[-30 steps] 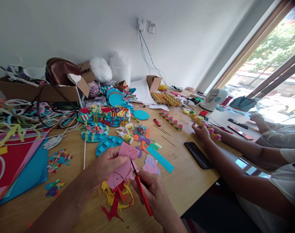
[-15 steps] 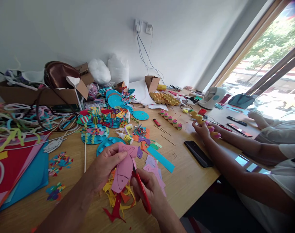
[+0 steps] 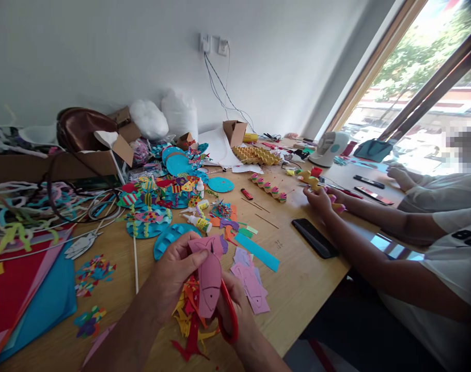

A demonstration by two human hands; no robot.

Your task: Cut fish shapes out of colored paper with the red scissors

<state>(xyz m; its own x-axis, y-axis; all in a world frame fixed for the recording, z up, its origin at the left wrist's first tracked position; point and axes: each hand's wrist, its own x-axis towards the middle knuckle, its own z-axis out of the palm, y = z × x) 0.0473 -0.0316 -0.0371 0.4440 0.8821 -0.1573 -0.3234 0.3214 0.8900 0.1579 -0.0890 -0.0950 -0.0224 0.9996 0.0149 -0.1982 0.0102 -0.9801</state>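
Pinched between thumb and fingers of my left hand (image 3: 176, 267) is a pink paper piece (image 3: 209, 274) with a fish outline drawn on it in dark pen. My right hand (image 3: 240, 309) grips red-handled scissors (image 3: 232, 321) at the paper's lower right edge. Their blades are hidden behind the paper. Beneath both hands lie yellow, orange and red paper scraps (image 3: 189, 330). Just right of my right hand rests another pink paper (image 3: 254, 289) with a fish drawn on it, on top of lilac pieces.
White glue bottles (image 3: 200, 223) and blue discs with paper fish (image 3: 148, 222) stand beyond my hands. Coloured sheets (image 3: 45, 294) and small confetti piles (image 3: 94, 274) lie left. At right are a black phone (image 3: 314, 238) and another person's hands (image 3: 320, 199) holding a yellow-and-pink craft piece.
My view has shifted slightly. The scissor blade, visible beside the fish before, is now behind the paper. The pink piece's right edge is narrower, and its fish stands more upright.
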